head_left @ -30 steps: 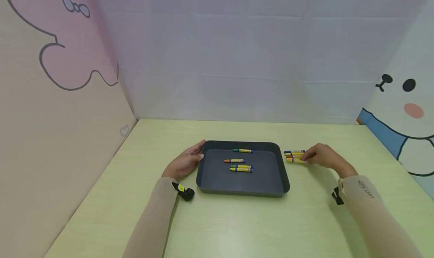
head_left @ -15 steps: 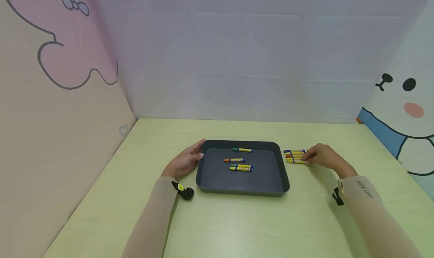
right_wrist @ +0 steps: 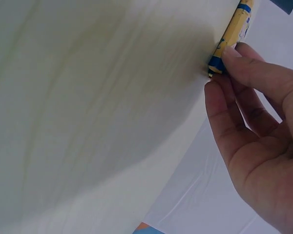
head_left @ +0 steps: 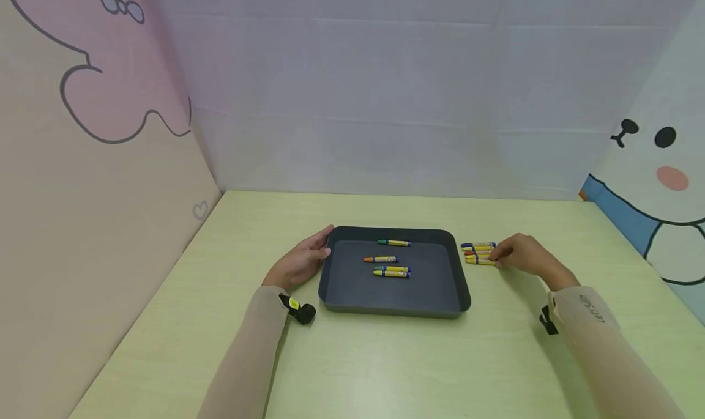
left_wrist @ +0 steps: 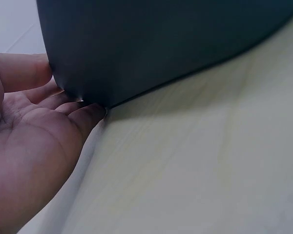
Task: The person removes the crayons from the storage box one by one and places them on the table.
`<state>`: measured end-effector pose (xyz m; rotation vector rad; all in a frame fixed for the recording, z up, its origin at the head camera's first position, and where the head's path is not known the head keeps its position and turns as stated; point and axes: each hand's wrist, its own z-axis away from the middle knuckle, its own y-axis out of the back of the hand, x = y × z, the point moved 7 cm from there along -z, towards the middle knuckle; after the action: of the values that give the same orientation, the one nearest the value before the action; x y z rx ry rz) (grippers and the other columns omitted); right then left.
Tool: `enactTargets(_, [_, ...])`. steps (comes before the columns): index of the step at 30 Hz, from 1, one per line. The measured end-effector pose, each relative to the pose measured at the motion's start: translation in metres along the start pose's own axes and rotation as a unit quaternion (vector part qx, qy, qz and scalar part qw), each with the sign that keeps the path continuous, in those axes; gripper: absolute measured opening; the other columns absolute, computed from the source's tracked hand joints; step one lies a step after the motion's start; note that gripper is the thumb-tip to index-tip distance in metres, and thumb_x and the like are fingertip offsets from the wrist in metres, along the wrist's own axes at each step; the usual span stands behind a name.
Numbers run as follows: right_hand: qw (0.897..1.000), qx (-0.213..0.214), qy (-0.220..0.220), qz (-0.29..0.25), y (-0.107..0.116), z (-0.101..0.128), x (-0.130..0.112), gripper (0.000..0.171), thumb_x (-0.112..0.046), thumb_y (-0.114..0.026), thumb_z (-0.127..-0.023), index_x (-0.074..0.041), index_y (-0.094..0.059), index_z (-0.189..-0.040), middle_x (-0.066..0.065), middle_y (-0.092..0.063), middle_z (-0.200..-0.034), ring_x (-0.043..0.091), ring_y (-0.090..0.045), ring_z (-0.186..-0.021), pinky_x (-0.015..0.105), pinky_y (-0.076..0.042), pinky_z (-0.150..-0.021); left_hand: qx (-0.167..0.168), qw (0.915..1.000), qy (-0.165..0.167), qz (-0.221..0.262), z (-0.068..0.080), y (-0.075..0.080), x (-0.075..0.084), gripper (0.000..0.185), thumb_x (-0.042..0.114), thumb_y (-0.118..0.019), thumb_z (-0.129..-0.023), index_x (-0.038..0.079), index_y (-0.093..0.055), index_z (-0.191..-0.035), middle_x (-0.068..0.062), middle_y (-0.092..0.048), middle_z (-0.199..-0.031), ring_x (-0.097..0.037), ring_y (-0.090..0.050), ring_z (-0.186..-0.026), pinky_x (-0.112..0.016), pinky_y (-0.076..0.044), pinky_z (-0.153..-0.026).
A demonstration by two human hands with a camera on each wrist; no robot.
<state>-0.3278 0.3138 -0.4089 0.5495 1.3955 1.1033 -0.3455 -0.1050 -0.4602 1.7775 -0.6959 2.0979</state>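
A dark grey tray [head_left: 352, 296] lies on the table with a green, an orange and two other crayons [head_left: 392, 274] in it. My left hand [head_left: 299, 263] holds the tray's left side, thumb at the rim and fingers along the outer wall, as the left wrist view shows up close. To the tray's right, several yellow-wrapped crayons [head_left: 478, 245] lie side by side. My right hand [head_left: 523, 252] pinches the right end of the nearest one, a yellow crayon [right_wrist: 231, 36] with blue bands, between thumb and fingers. Its tip points toward the tray.
The light wooden table [head_left: 385, 364] ends at a pale back wall [head_left: 352, 101]. Printed panels stand on both sides, with a pink cartoon at left and a white character [head_left: 666, 162] at right. A black strap device [head_left: 300, 312] sits at the left wrist.
The nearest crayon at the right has shifted slightly and sits closer against the others in its row, with the right fingers on its end. The left hand and the tray stay in place.
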Motion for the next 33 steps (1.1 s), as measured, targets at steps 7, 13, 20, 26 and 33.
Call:
enactTargets(7, [1.0, 0.001, -0.001, -0.002, 0.0, 0.001, -0.001, 0.012, -0.004, -0.067, -0.086, 0.0, -0.074, -0.094, 0.02, -0.07, -0.1, 0.034, -0.063, -0.093, 0.045, -0.052, -0.079, 0.003, 1.0, 0.001, -0.001, 0.0, 0.0, 0.001, 0.069, -0.005, -0.038, -0.099, 0.014, -0.004, -0.156, -0.002, 0.008, -0.163, -0.019, 0.011, -0.149, -0.04, 0.0, -0.122])
enactTargets(13, [1.0, 0.004, -0.005, 0.001, -0.001, -0.001, 0.0, 0.011, -0.004, -0.067, -0.086, 0.0, -0.074, -0.093, 0.019, -0.071, -0.098, 0.029, -0.063, -0.091, 0.045, -0.052, -0.079, 0.002, 1.0, 0.002, 0.0, 0.0, 0.0, 0.002, 0.07, -0.006, -0.038, -0.099, 0.014, -0.003, -0.156, -0.001, 0.01, -0.163, -0.019, 0.013, -0.149, -0.04, 0.0, -0.122])
enactTargets(20, [1.0, 0.006, -0.006, 0.012, 0.002, -0.001, -0.007, 0.011, -0.002, -0.067, -0.085, 0.0, -0.074, -0.093, 0.02, -0.071, -0.1, 0.034, -0.063, -0.094, 0.048, -0.051, -0.081, 0.001, 0.9999, 0.003, 0.012, 0.001, -0.002, 0.003, 0.07, -0.007, -0.038, -0.099, 0.013, -0.003, -0.156, -0.001, 0.009, -0.163, -0.019, 0.011, -0.149, -0.039, -0.001, -0.122])
enactTargets(26, [1.0, 0.004, -0.005, 0.006, 0.007, -0.004, -0.015, 0.015, -0.002, -0.066, -0.085, 0.004, -0.072, -0.097, 0.019, -0.071, -0.097, 0.024, -0.064, -0.084, 0.039, -0.053, -0.071, 0.001, 0.9999, -0.001, 0.011, 0.0, -0.001, 0.002, 0.07, -0.008, -0.037, -0.098, 0.012, -0.004, -0.156, -0.002, 0.008, -0.163, -0.019, 0.011, -0.149, -0.039, 0.0, -0.122])
enactTargets(33, [1.0, 0.009, 0.019, -0.012, 0.012, -0.006, -0.03, 0.023, -0.006, -0.062, -0.089, 0.007, -0.069, -0.107, 0.02, -0.071, -0.101, 0.033, -0.065, -0.093, 0.045, -0.054, -0.077, -0.001, 1.0, -0.005, 0.006, 0.001, 0.0, 0.002, 0.07, -0.008, -0.037, -0.098, 0.011, -0.003, -0.156, -0.003, 0.009, -0.163, -0.02, 0.012, -0.149, -0.039, 0.001, -0.121])
